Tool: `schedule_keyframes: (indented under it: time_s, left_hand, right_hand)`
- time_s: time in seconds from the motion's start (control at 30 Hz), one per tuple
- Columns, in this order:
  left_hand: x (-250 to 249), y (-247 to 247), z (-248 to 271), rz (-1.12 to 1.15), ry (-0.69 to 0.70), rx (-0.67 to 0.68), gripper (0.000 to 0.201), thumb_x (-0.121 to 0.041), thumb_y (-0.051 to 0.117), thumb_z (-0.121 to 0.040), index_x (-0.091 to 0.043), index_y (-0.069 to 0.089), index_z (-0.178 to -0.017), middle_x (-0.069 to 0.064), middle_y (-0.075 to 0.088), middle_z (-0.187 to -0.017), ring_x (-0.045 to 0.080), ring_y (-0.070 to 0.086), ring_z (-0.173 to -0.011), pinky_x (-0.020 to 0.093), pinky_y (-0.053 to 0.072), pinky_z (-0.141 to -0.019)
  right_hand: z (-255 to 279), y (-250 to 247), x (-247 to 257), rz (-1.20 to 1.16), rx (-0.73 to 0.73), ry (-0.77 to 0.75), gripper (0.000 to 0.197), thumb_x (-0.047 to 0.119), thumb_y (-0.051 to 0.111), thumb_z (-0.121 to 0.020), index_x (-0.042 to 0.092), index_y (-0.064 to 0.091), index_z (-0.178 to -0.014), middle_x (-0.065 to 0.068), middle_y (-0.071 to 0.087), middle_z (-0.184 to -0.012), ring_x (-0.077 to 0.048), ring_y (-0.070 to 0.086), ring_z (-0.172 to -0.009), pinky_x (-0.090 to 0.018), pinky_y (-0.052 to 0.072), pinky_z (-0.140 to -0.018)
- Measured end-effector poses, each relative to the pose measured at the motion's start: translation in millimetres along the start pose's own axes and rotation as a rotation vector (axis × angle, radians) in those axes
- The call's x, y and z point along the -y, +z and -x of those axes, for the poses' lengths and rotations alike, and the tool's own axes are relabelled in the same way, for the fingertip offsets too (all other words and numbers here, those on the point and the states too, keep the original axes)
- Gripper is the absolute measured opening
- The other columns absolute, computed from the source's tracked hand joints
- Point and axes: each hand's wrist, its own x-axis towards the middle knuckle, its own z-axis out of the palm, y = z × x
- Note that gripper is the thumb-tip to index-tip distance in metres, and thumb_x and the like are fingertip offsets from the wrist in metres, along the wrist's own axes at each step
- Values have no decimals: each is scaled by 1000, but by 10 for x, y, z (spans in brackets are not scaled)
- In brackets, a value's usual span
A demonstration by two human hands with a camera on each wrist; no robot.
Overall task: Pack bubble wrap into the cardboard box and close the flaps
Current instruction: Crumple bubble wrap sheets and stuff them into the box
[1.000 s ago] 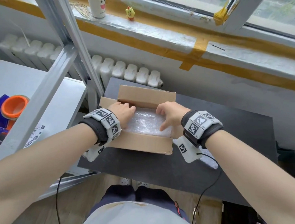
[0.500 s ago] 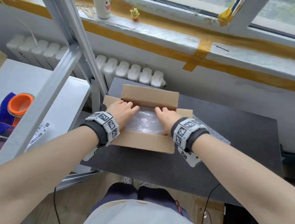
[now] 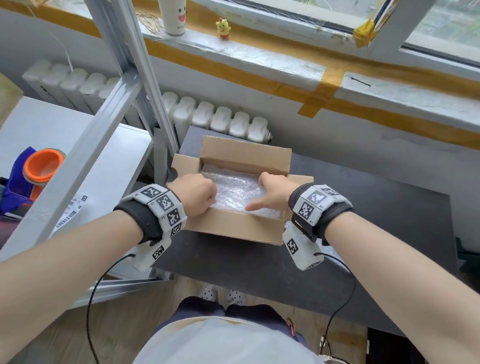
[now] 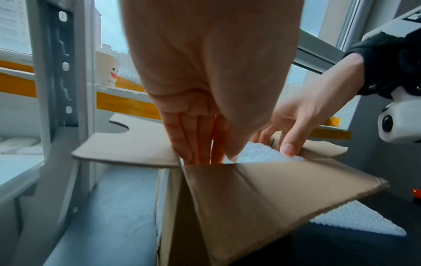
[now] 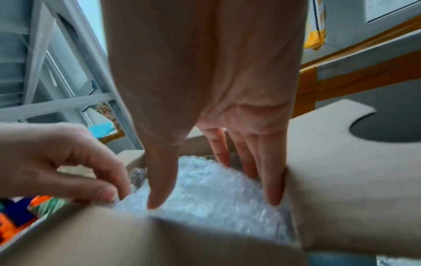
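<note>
- My left hand is down at the near left corner of the open brown cardboard box, fingers straight and pushed into the gap between the box wall and the packing. It grips nothing; it is tucking an edge down so the fill sits below the rim.
- My right hand works the opposite side. Its fingers are straight and slid down along the right wall, the thumb pressing on top of the clear, crinkled sheet of bubble wrap. It too is flat and unclenched, pressing rather than holding.
- The bubble wrap lies between my two hands, inside the box and filling its floor from wall to wall. I judge it nearly seated, with the edges under my fingertips being the last parts to go down.
- All four flaps stand open. The far flap rises beyond my fingers, the near flap folds outward toward my wrists, and the side flaps splay out past each hand. Keeping them spread gives my hands room to reach in.
- More bubble wrap lies on the dark tabletop outside the box, just beyond my right wrist. Whether it is meant to go in, I cannot tell.
- Closing the flaps is not yet begun; I judge it comes once the edges are flat.
</note>
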Motion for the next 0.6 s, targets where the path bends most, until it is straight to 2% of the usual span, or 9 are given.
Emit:
schedule_keyframes:
  time_s: [0.1,0.2,0.3,0.37,0.47,0.6]
  left_hand:
    - [-131,2,-10,-83,-29,99,32,-35,38,-98,-12,55,-113,14,62,-111,32,59,-100,35,43,-76]
    - [-188,-15,-37,-72,-51,167,33,-38,37,-97,-18,51,-120,14,59,-120,31,56,-107,36,44,-82]
    - [-199,-65,-51,-18,-54,226,38,-45,40,-94,-23,55,-121,7,59,-125,26,55,-111,33,44,-87]
    - [-207,-111,-37,-5,-59,286,45,-49,48,-90,-23,54,-126,3,57,-128,23,54,-114,31,42,-89]
    - [-191,-147,-19,-8,-41,318,50,-40,60,-87,-19,51,-131,3,55,-131,22,53,-117,30,42,-91]
    - [-209,-124,-65,-37,-13,291,49,-29,67,-85,-16,48,-128,10,57,-124,27,55,-110,32,44,-84]
  right_hand:
    - [-20,131,87,7,-53,55,74,49,72,-75,8,35,-125,-14,49,-127,-32,52,-113,-42,48,-89]
    - [-44,251,157,9,-121,74,71,42,74,-75,9,33,-123,-16,46,-125,-34,53,-110,-42,47,-86]
    - [-45,248,173,-6,-126,89,70,41,76,-74,9,34,-121,-17,45,-126,-36,51,-113,-43,46,-88]
    - [-34,199,153,-10,-101,89,71,40,76,-73,7,35,-121,-18,46,-126,-36,49,-116,-45,46,-91]
    - [-13,136,113,-31,-71,82,74,36,78,-73,6,34,-124,-18,49,-127,-36,52,-114,-44,47,-91]
    - [-36,195,121,-6,-112,67,71,28,77,-75,9,32,-126,-19,48,-125,-38,53,-112,-45,48,-89]
